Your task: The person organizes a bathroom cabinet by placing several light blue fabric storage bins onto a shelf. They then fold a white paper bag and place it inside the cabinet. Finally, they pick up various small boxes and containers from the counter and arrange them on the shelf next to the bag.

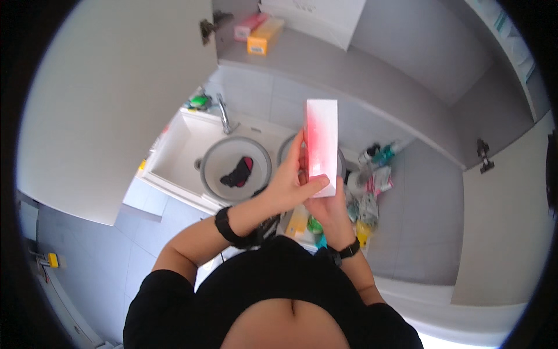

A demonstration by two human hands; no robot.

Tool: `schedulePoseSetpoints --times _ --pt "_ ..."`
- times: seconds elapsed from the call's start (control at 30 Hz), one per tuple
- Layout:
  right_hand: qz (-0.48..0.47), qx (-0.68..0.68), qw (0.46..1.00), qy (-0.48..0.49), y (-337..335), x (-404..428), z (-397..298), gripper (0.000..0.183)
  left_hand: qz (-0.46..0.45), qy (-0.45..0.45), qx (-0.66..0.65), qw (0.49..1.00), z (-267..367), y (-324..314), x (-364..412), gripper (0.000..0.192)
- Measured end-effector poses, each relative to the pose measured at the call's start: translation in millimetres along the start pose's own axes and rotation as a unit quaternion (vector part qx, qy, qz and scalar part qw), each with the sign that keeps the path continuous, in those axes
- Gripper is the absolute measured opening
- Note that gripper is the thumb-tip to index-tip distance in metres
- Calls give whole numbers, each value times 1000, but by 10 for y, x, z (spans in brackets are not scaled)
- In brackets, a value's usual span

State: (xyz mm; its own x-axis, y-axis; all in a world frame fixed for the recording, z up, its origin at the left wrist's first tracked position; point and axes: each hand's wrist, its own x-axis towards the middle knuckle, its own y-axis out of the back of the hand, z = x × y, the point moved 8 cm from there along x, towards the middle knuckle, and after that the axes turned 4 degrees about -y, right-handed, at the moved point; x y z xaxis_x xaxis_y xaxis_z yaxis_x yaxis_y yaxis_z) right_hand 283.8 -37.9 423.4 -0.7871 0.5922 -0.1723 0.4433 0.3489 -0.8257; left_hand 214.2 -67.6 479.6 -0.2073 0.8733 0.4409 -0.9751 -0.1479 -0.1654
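Note:
Both hands hold a tall pink-and-white carton [322,139] upright in front of me, above the sink counter. My left hand [290,181] grips its left side, the thumb lying across the lower front. My right hand [328,208] supports the carton from below and behind, its fingers partly hidden. Behind the left forearm, a round grey-rimmed basin [211,144] stands in the white sink [170,152] with a dark cloth item [237,172] with pinkish-red parts inside. A second round basin [285,146] is mostly covered by my hands and the carton.
An open wall cabinet [370,70] overhangs the sink, its left door [126,109] swung outward. A yellow box [266,37], a pink box [249,26] and a white box [318,17] sit on its shelf. The faucet [224,114] rises behind the sink; bottles and packets [370,187] crowd the right.

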Motion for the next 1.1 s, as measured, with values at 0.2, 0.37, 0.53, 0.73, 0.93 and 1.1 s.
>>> schedulePoseSetpoints --times 0.2,0.37,0.53,0.73,0.93,1.1 --pt "-20 -427 903 52 -119 123 -724 29 54 -46 -62 996 326 190 355 79" --pt "153 -734 434 499 -681 -35 -1783 22 115 -82 186 972 662 652 774 67" --pt "189 -822 295 450 -477 539 -2165 35 230 -179 593 751 1180 1133 1131 57" --pt "219 -877 194 381 -424 617 -1959 58 221 -140 811 523 1493 1325 1411 49" --pt "215 -881 226 355 -450 592 -1981 66 95 -53 899 425 1258 1406 1852 34" --pt "218 -884 239 336 -381 619 -2011 69 76 21 878 473 1103 1519 1971 30"
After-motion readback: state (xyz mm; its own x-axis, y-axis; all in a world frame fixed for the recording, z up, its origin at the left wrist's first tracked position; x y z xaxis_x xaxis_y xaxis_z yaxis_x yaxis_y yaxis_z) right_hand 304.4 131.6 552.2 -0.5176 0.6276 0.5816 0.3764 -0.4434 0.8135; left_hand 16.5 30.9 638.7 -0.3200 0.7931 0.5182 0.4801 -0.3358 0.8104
